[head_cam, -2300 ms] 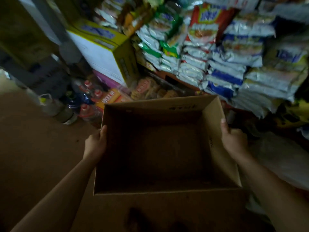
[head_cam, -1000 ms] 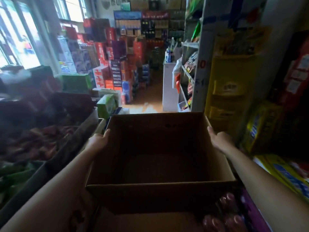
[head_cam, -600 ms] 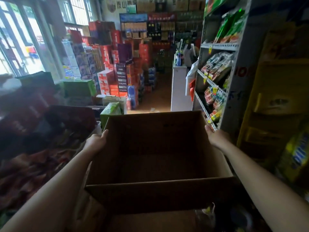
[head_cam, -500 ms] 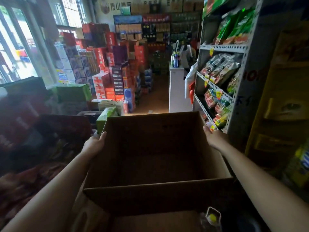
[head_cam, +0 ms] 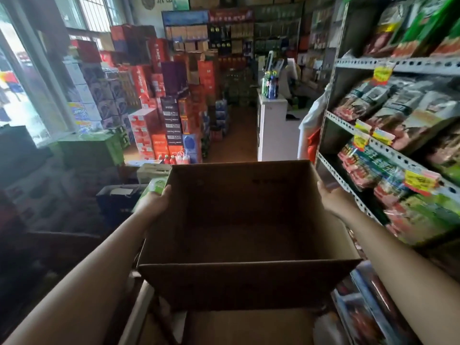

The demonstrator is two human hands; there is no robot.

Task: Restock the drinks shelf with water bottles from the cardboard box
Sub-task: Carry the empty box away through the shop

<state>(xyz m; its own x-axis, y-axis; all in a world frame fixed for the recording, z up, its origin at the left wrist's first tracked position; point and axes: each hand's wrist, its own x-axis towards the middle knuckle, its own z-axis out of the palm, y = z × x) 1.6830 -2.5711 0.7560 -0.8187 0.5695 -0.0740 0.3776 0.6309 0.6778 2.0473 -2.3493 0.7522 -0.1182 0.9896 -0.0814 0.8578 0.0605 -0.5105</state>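
Box: the cardboard box sits dead centre, open top up, carried out in front of the person, and its brown floor shows bare.
Left hand: the left hand is clamped on the box's left wall near the far corner, thumb hooked over the rim, fingers out of sight on the outside.
Right hand: the right hand is pressed to the right wall near its far corner, thumb on the top edge; the fingers hide behind the cardboard, so how they lie I cannot tell.
Between the hands: the box spans the whole gap, both forearms running along its sides.
Box print: a faint dark mark on the inside of the far wall, too dim to read.
Right side: a metal shelf rack just beside the box, packed with snack packets and yellow price tags, writing too blurred to read.
Ahead: a white counter with bottles on top, stacked red cartons to its left with unreadable white lettering.
Far wall: a sign up top, characters too small to make out.
Left edge: a bright window.
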